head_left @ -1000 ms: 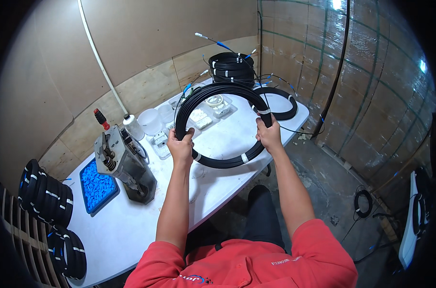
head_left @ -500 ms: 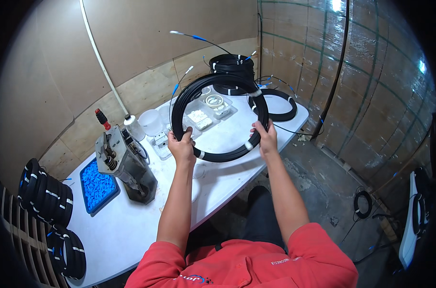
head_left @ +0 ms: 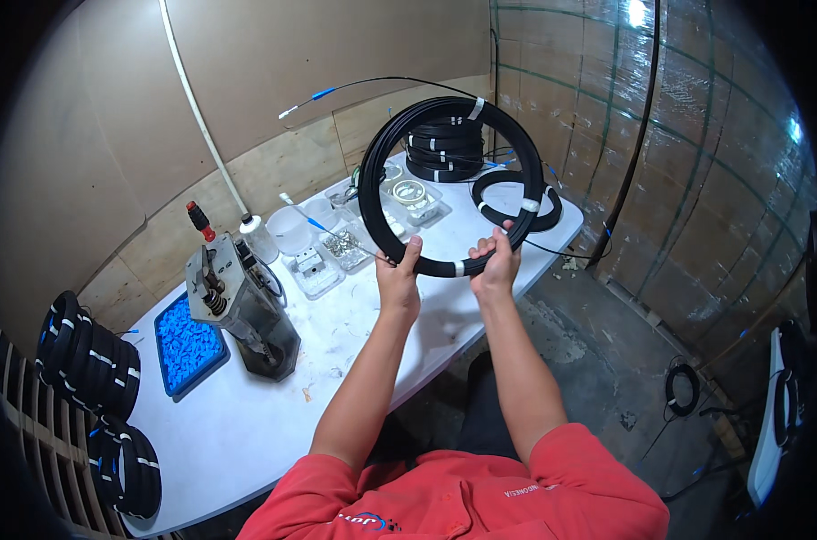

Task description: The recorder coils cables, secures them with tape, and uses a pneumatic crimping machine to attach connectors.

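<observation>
A large coil of black cable (head_left: pixel 372 193), bound with white tape bands, is held up above the table in both hands. My left hand (head_left: pixel 399 283) grips its lower left part, thumb over the front. At the lower right, my right hand (head_left: pixel 496 265) has its fingers closed round the same coil. One loose cable end with a blue connector (head_left: pixel 323 94) and white tip sticks out to the upper left. A second blue connector (head_left: pixel 315 223) hangs out beside my left hand, over the small containers.
Behind the held coil stand a stack of black coils (head_left: pixel 444 155) and a flat-lying coil (head_left: pixel 553 218). Plastic containers (head_left: pixel 315 273) of small parts, a metal press (head_left: pixel 246 310) and a blue tray (head_left: pixel 212 360) of blue pieces occupy the left. More coils (head_left: pixel 89 360) stand at the far left.
Both hands have carried the coil to the right and turned it. Its tape bands sit in new places, and the loose ends have swung left and down.
</observation>
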`<state>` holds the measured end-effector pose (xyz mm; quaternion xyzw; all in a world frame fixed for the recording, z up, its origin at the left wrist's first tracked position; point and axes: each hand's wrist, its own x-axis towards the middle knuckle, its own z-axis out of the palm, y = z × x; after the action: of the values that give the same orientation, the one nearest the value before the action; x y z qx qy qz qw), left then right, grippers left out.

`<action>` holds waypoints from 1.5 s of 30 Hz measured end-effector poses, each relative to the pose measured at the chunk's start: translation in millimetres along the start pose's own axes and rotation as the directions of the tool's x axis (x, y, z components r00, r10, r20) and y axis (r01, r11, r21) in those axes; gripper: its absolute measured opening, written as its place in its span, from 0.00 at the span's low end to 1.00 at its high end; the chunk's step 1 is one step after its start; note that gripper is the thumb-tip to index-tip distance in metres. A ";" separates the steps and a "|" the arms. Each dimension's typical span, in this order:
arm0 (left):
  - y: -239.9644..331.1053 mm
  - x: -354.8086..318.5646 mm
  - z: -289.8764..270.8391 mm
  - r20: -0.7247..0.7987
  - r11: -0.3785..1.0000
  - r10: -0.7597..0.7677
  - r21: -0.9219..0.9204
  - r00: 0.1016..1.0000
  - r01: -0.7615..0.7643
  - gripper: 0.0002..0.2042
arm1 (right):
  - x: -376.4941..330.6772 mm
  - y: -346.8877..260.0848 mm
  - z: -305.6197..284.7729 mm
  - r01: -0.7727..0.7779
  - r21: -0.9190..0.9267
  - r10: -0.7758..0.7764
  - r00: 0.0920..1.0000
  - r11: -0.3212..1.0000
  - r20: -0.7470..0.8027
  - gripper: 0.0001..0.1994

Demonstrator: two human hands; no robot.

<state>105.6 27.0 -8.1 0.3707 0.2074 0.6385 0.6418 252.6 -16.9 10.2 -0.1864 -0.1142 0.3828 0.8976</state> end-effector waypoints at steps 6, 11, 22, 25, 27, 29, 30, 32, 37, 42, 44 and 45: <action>65.9 -49.1 -20.3 0.086 0.812 -0.569 0.210 0.818 0.544 0.46 | 49.2 -68.2 -6.7 0.027 -0.195 0.008 0.985 0.980 0.174 0.15; 156.8 -78.0 10.2 0.527 0.678 -0.618 0.733 0.583 0.057 0.15 | 95.6 -126.7 -3.9 -0.084 -0.473 0.226 0.941 0.877 0.252 0.13; 115.8 66.7 29.2 0.395 0.049 0.090 0.915 0.914 -0.400 0.29 | 118.5 -116.0 22.2 -0.203 -0.784 0.566 0.796 0.586 0.217 0.14; 74.7 92.9 2.0 0.267 0.221 -0.176 0.949 0.948 -0.226 0.30 | 124.1 -104.7 25.6 -0.174 -0.900 0.638 0.757 0.400 0.138 0.15; 51.7 79.4 6.5 0.137 0.177 -0.183 0.979 0.973 -0.105 0.22 | 129.5 -102.5 19.2 -0.115 -0.935 0.591 0.799 0.336 0.114 0.16; 36.9 80.7 -14.8 0.050 0.238 -0.175 0.971 0.983 -0.007 0.20 | 125.5 -88.8 18.6 -0.025 -0.963 0.601 0.786 0.267 0.146 0.21; 33.7 80.6 -20.6 0.001 0.300 -0.227 0.951 0.974 0.069 0.21 | 118.2 -85.2 13.9 0.022 -0.990 0.567 0.818 0.138 0.097 0.25; 22.8 86.8 -40.0 -0.040 0.318 -0.256 0.940 0.966 0.123 0.21 | 115.2 -75.0 0.3 0.265 -0.958 0.547 0.821 -0.113 0.163 0.32; -25.1 97.2 -68.5 -0.035 -0.004 -0.239 0.999 0.970 0.035 0.22 | 145.4 -30.4 -59.5 0.498 -0.712 0.398 0.858 -0.494 0.324 0.25; -33.5 90.1 -55.9 -0.054 -0.212 -0.226 0.977 0.973 0.005 0.21 | 139.6 -17.2 -71.7 0.399 -0.677 0.356 0.910 -0.619 0.212 0.23; -33.2 91.5 -51.4 -0.051 -0.256 -0.244 0.967 0.968 -0.013 0.20 | 134.6 -17.1 -76.1 0.385 -0.649 0.349 0.918 -0.656 0.191 0.20; -33.0 92.1 -49.4 0.006 -0.350 -0.268 0.931 0.963 -0.103 0.19 | 132.4 -18.1 -78.8 0.405 -0.627 0.318 0.914 -0.666 0.252 0.19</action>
<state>100.1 130.1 -45.0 0.7894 0.5928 0.0976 0.1260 381.8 48.7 -45.2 -0.8011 -0.5788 0.0155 0.1517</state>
